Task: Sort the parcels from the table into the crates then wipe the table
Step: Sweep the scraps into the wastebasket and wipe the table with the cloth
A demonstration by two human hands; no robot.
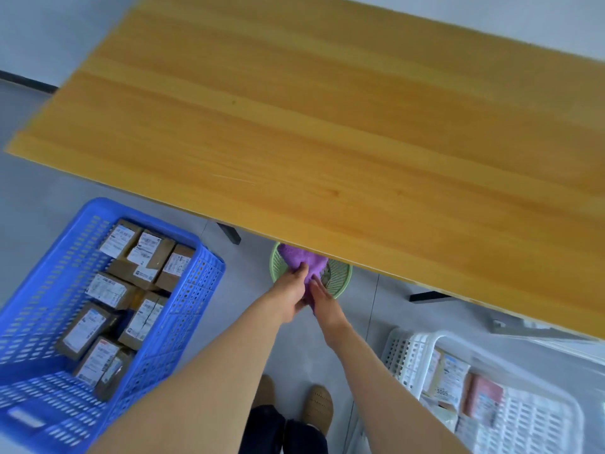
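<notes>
Parcels lie in two crates on the floor: about eight brown boxes in the blue crate at my left, and a blurred heap I cannot count in the white crate at my right. One purple cloth sits in one small green basket, half under the near edge of the wooden table. My left hand curls its fingers tight round the cloth's near end. My right hand, just beside it, pinches the same end — fingers close together, nearly straight.
</notes>
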